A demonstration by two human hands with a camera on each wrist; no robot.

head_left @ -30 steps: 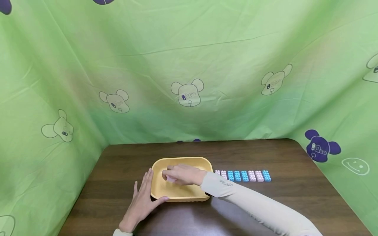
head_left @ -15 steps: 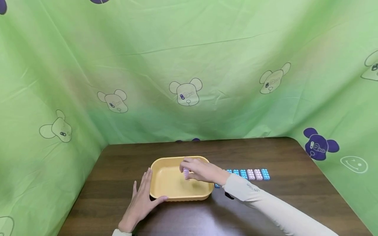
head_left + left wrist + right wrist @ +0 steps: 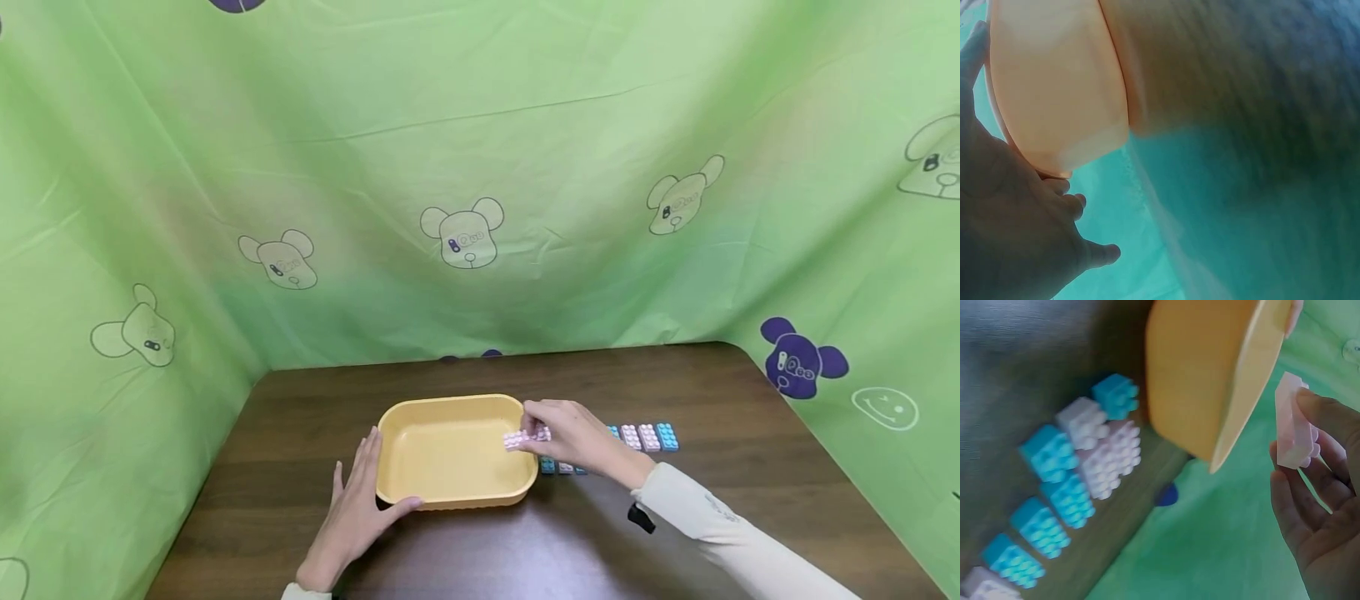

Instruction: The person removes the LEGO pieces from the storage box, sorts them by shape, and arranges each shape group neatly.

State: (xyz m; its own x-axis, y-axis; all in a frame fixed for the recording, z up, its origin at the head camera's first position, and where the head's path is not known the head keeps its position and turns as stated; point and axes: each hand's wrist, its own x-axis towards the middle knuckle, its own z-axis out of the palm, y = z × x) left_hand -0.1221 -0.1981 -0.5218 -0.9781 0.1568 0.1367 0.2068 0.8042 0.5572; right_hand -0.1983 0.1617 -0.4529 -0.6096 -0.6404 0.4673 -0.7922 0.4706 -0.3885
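A yellow rectangular tub stands on the table with a bare inner floor. My left hand rests against its left end, fingers straight along the side and thumb at the front corner. Over the tub's right rim, my right hand pinches a pink studded toy brick between thumb and fingers. The right wrist view shows the brick raised, its studs toward the palm. Right of the tub lie more bricks, blue and pink, in a row partly hidden by the right hand.
In front of that row, a shorter line has a blue brick beside the tub and a pink brick. The dark wooden table meets a green printed curtain at the back and sides.
My right hand has lifted the pink brick from inside the tub and carried it right to the rim. My left hand stays against the tub's left end.
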